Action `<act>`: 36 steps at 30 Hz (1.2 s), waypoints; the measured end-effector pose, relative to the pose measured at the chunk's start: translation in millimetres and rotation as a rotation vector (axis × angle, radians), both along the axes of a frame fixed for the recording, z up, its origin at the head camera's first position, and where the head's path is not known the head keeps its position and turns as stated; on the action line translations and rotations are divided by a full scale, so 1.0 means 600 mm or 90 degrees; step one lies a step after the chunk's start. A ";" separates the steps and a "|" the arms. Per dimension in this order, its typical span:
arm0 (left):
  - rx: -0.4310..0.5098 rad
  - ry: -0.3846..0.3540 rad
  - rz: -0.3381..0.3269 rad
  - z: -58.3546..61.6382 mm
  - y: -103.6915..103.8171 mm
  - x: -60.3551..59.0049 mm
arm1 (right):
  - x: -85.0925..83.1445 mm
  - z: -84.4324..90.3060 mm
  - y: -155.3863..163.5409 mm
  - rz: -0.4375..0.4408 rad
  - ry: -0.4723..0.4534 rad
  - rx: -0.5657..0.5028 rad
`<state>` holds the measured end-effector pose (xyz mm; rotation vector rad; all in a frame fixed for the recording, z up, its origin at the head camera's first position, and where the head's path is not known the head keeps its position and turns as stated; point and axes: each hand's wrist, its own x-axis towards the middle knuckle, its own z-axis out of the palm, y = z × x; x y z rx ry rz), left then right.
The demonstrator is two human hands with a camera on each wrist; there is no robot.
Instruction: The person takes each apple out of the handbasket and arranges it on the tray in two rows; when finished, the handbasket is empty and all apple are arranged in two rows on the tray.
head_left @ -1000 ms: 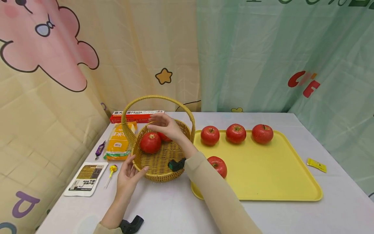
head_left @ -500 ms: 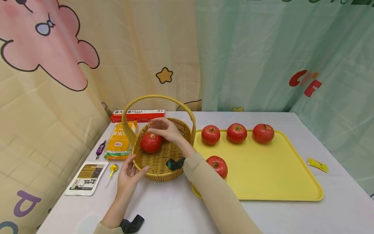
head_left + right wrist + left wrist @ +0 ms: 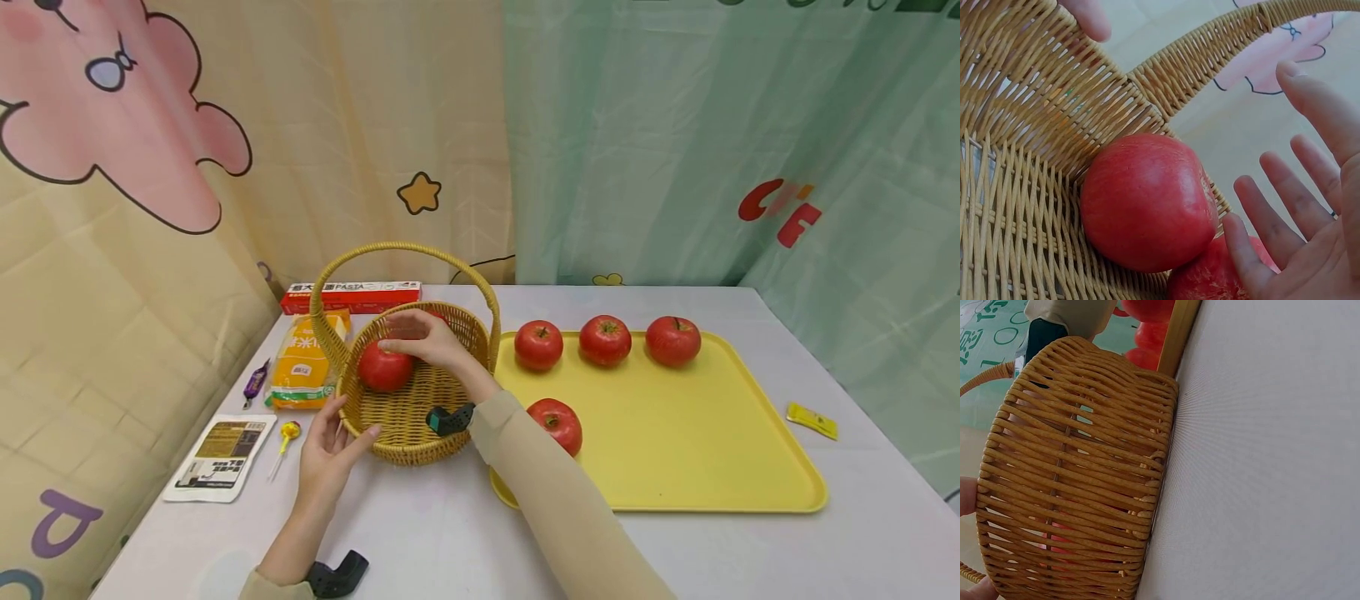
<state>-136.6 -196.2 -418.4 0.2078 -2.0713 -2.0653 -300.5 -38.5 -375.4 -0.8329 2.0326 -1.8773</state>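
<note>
A woven wicker basket (image 3: 416, 450) with a tall arched handle stands on the white cloth. At its near left side, my left hand (image 3: 326, 458) grips the rim, thumb at the front and fingers along the outer side. Inside lies a red apple (image 3: 384, 372). A second apple (image 3: 1213, 278) sits behind it, mostly covered by my right hand in the head view. That right hand (image 3: 429, 337) reaches into the basket over the apples, holding neither. The right wrist view shows its fingers (image 3: 1282, 206) spread and extended beside the second apple.
Right of the basket is a yellow tray (image 3: 697, 450) with three apples along its back and another apple (image 3: 557, 425) at its left. On the left lie a pasta box (image 3: 352, 298), an orange bag (image 3: 303, 367), a purple candy (image 3: 257, 383), a lollipop (image 3: 289, 432) and a white pouch (image 3: 221, 458).
My right hand has sunk slightly within the basket, its fingertips now overlapping the front apple's top. Red of the rear apple now shows above that hand. My left hand stays on the rim.
</note>
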 end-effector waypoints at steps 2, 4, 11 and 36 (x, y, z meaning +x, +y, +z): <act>-0.001 -0.001 -0.001 0.001 0.000 0.001 | -0.001 0.000 0.000 0.006 -0.001 0.010; -0.002 -0.004 -0.001 0.001 0.000 0.002 | -0.001 -0.001 -0.001 0.004 -0.003 0.022; -0.005 -0.013 0.005 0.000 -0.001 0.000 | -0.002 -0.008 -0.006 -0.016 0.005 0.047; -0.005 -0.016 0.003 0.001 0.001 0.000 | 0.000 -0.009 -0.002 0.019 0.028 0.132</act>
